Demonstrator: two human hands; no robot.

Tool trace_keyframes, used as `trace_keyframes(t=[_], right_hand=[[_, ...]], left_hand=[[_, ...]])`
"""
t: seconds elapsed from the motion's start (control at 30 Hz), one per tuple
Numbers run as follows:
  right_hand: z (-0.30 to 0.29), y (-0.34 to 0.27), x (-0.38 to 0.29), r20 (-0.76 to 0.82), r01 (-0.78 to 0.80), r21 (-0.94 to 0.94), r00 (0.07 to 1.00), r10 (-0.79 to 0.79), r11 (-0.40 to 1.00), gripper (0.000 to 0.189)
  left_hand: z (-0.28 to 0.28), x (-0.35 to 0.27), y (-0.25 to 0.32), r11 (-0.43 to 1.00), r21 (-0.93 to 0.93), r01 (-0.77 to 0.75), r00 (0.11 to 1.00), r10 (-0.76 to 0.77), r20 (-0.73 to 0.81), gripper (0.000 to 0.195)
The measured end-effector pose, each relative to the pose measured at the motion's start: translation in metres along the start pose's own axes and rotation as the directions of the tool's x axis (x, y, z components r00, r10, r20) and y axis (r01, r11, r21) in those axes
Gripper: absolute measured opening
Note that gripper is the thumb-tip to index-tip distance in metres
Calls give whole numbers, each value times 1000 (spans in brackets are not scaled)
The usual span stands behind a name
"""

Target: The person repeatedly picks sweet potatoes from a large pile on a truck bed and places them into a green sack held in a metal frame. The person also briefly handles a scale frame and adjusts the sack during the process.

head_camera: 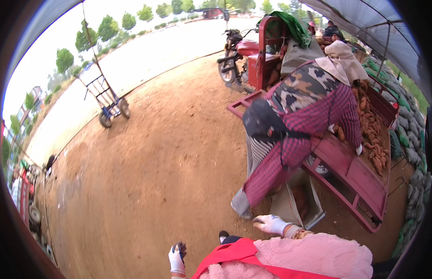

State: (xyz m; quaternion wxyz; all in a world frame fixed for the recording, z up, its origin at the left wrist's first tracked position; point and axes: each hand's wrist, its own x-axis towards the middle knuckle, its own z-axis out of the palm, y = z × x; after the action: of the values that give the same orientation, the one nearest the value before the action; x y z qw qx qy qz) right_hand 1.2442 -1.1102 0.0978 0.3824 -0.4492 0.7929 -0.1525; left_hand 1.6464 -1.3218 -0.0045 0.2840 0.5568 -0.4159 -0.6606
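My left hand [177, 257], in a white glove with a dark palm, hangs over the bare earth floor with its fingers loosely curled. No object shows in it. My right hand [270, 224], in a similar soiled glove, is held out near a co-worker's foot and a pale open-topped container [289, 198]. Its fingers are bent and apart, and I see nothing in them. The container stands under a lowered red metal tailgate [348, 171]; reddish-brown contents show dimly inside. Sweet potatoes [372, 129] lie heaped on the cart bed behind the tailgate.
A co-worker [303, 101] in a plaid garment leans over the cart, one gloved hand by the sweet potatoes. A red motor tricycle [249, 48] stands beyond. Filled mesh sacks [413, 122] are stacked at right. A hand truck [109, 101] stands at left; other people [331, 29] are farther back.
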Motion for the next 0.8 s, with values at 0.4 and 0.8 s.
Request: trace_keyframes(t=[0.4,0.8], right_hand=[[-164,-192,347,-279,414,161,890,-361,896,41],[-371,-120,536,-821,387,456,529,212,801,28]], left_hand=[[-16,263,159,670,628,-396,917,258,304,28],[351,655,524,893,246,-377,822,201,532,34]])
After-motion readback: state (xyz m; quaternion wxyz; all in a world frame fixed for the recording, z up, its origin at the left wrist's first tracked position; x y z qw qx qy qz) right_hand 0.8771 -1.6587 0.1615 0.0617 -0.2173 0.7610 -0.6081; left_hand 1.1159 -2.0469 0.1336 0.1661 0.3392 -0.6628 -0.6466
